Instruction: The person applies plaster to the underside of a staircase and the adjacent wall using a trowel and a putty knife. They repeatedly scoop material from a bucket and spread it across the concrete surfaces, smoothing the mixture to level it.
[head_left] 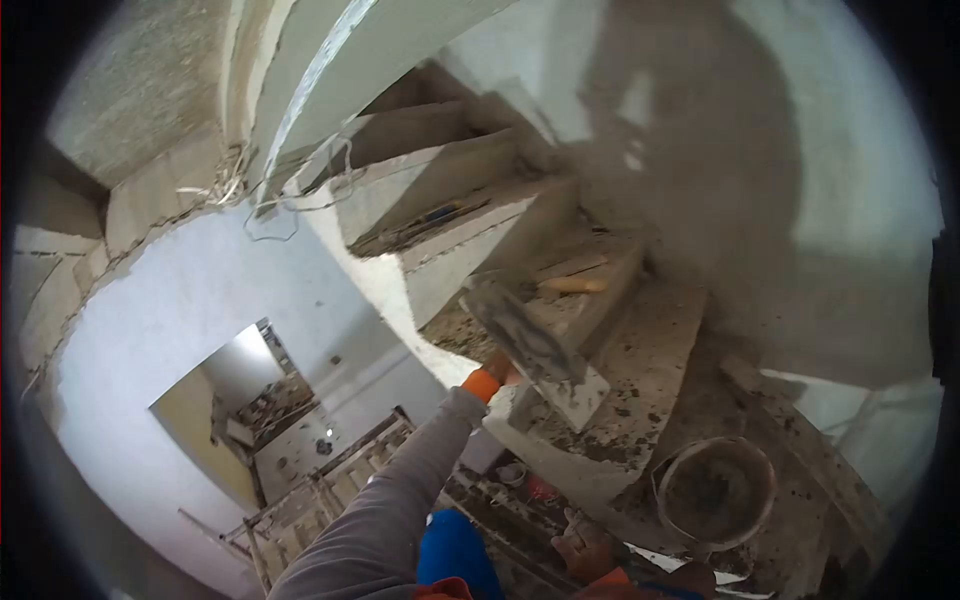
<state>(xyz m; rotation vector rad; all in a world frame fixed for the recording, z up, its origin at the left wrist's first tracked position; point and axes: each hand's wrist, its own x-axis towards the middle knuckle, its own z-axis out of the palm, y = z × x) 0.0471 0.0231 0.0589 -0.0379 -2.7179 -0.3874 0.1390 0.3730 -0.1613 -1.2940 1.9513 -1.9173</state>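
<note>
My left hand (499, 368), at the end of a grey sleeve with an orange cuff, grips a long flat plastering float (586, 400) from its near side. Dark wet mortar (520, 335) lies along the float's upper face. The float is held over the concrete stair treads (645, 375), which are spattered with mortar. Low in the view, my right hand (585, 548) has its fingers bent; what they hold, if anything, cannot be made out. To its right stands a round bucket (715, 495) with grey mortar inside. An orange-yellow handle (575, 285) lies on a step beyond the float.
Winding concrete steps (420, 195) rise toward the back left, with loose wires (235, 180) at their edge. The stair's open left side drops to a lower level with a doorway (235, 400) and a wooden ladder-like frame (320, 510). A curved wall (850, 270) bounds the right.
</note>
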